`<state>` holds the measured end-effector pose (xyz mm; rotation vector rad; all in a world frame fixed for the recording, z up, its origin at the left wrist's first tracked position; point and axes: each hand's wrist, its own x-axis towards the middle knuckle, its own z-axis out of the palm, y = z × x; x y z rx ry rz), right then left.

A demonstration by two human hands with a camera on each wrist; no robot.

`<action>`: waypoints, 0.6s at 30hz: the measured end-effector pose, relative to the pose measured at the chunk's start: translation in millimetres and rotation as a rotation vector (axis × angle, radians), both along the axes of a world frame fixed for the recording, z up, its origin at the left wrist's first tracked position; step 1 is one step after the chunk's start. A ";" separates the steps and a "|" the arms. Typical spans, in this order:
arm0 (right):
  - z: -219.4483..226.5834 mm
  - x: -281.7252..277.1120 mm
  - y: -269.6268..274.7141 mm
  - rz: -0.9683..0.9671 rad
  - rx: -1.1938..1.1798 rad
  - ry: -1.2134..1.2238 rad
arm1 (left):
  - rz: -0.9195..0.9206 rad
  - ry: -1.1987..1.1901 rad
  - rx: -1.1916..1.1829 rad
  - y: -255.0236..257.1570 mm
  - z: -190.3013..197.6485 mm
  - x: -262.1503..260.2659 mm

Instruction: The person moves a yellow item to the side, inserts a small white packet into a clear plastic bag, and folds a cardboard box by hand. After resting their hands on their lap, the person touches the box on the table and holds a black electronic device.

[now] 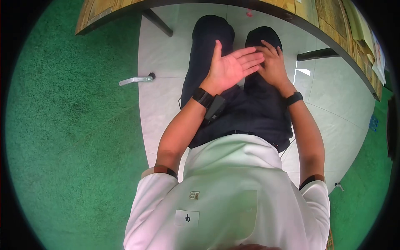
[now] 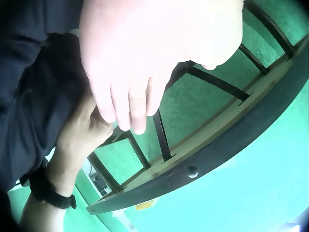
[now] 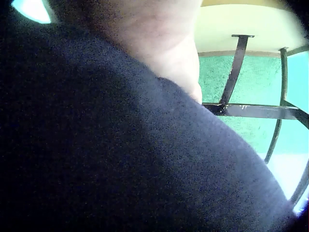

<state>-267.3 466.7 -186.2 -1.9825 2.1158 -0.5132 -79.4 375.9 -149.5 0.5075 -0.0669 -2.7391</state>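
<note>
My left hand (image 1: 231, 68) is held palm up over the lap, its fingers straight and pointing toward the right hand, thumb out to the far side. Nothing lies on the palm. In the head view its fingertips overlap the edge of my right hand (image 1: 273, 66). That right hand rests with relaxed fingers on the right knee of the dark trousers (image 1: 262, 37). The left wrist view shows the left hand (image 2: 140, 53) washed out by light, the right hand behind it. In the right wrist view, trouser cloth (image 3: 120, 145) hides most of the hand (image 3: 169, 53).
A wood-patterned tabletop (image 1: 325, 21) with a dark rim curves ahead of the knees, on dark metal legs (image 1: 158, 23). Papers (image 1: 377, 58) lie at its right end. Pale tiles (image 1: 162, 108) lie underfoot, with green carpet (image 1: 75, 125) and a metal lever (image 1: 135, 80) at left.
</note>
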 end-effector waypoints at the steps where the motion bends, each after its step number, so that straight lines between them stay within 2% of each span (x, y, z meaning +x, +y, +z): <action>1: -0.9 0.8 -0.3 0.005 0.003 0.003 | 0.011 0.024 0.016 0.8 1.4 -1.2; 5: -2.5 3.3 -4.1 0.018 0.012 0.000 | 0.019 0.051 0.031 1.2 7.0 0.7; 8: -2.2 5.7 -3.9 0.025 0.041 0.020 | -0.017 0.032 -0.083 6.0 -2.6 -0.7; 10: -1.5 6.9 -3.5 0.028 0.048 0.035 | -0.009 0.159 -0.087 6.6 -11.2 -2.8; 13: -0.2 7.5 -4.6 0.033 0.064 0.024 | 0.015 0.100 -0.088 8.5 -12.5 -7.8; 18: 2.5 6.8 -5.4 0.038 0.074 0.025 | 0.009 0.130 -0.125 7.9 -9.3 -10.0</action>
